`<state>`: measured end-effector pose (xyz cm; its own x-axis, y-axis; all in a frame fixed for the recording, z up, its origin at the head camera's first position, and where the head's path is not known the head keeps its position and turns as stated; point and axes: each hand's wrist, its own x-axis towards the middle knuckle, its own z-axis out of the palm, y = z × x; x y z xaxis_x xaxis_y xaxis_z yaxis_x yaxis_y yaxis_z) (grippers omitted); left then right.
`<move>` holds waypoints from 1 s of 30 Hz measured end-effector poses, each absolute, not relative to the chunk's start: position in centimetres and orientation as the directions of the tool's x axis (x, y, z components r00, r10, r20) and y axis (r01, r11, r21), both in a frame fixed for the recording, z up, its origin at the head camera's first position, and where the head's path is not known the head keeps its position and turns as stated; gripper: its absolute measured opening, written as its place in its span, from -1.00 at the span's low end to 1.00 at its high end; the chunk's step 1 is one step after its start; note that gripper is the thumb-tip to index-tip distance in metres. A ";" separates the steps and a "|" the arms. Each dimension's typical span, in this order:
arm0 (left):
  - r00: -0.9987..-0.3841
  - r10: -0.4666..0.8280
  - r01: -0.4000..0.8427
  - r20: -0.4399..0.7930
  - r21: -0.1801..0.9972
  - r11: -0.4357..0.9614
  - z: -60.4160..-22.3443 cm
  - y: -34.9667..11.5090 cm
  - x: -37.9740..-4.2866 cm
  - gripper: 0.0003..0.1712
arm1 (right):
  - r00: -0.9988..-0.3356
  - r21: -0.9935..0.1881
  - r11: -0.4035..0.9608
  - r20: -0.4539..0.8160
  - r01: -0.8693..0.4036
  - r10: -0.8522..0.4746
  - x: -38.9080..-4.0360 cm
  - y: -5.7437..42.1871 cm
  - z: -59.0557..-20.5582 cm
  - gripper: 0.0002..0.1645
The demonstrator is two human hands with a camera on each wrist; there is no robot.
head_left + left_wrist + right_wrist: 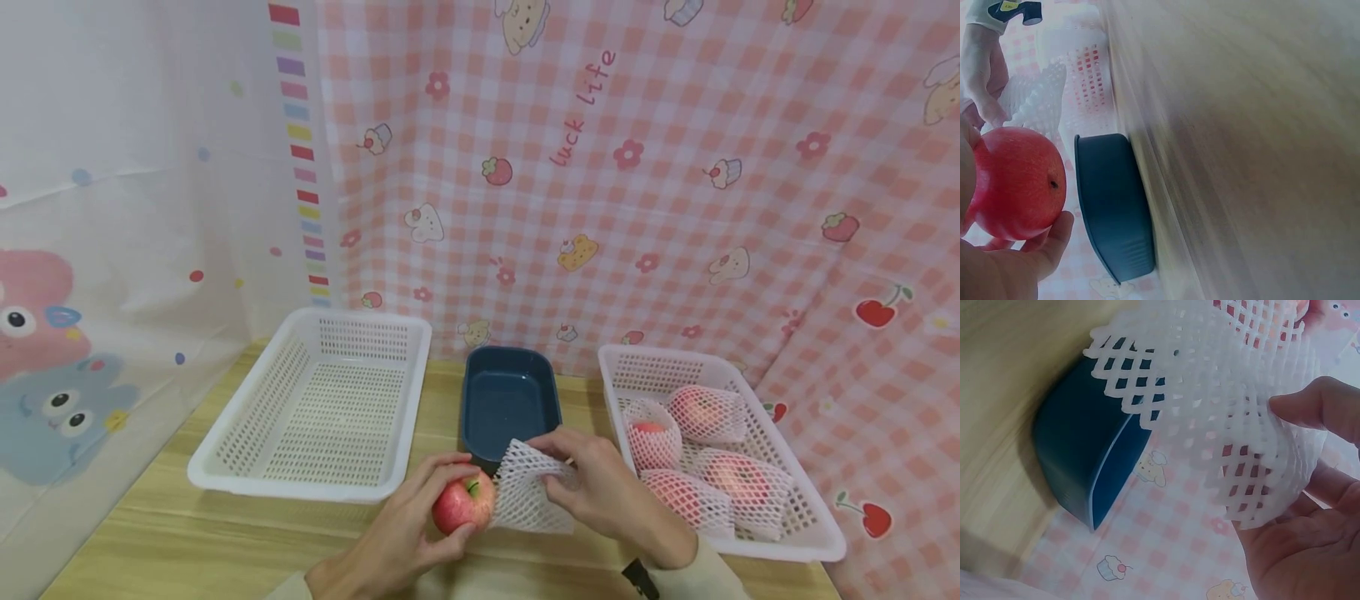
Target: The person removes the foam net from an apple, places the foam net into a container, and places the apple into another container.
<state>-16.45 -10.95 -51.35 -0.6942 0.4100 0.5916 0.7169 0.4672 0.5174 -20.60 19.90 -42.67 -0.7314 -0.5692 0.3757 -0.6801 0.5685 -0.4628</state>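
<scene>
In the head view my left hand (408, 525) grips a bare red apple (454, 505), its thumb and fingers round the fruit's sides. The left wrist view has the apple (1019, 184) raised above the tabletop. Beside it my right hand (600, 483) pinches a white foam net sleeve (528, 492) between thumb and fingers. In the right wrist view the net (1197, 394) hangs flattened and holds no fruit, its diamond mesh spread out. Just beyond both hands stands a dark blue rectangular tub (510, 400), and the net overlaps its near edge in the head view.
A white slotted basket (420, 392) with nothing in it stands at the left. To the right, another white basket (795, 458) holds several apples in foam nets (705, 412). All rest on a wooden table (187, 542), with a pink checked curtain (525, 208) behind.
</scene>
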 end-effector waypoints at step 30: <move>-0.675 0.423 0.735 0.605 0.495 0.464 -52.1 -10.9 -16.5 -0.20 | -0.739 -0.423 0.607 0.424 -0.673 -0.523 -22.6 19.5 -41.5 -0.62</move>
<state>-16.48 -10.94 -52.07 -0.6749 0.4232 0.6046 0.7345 0.4640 0.4952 -22.59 19.51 -41.48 -0.7391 -0.5234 0.4240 -0.6726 0.6071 -0.4231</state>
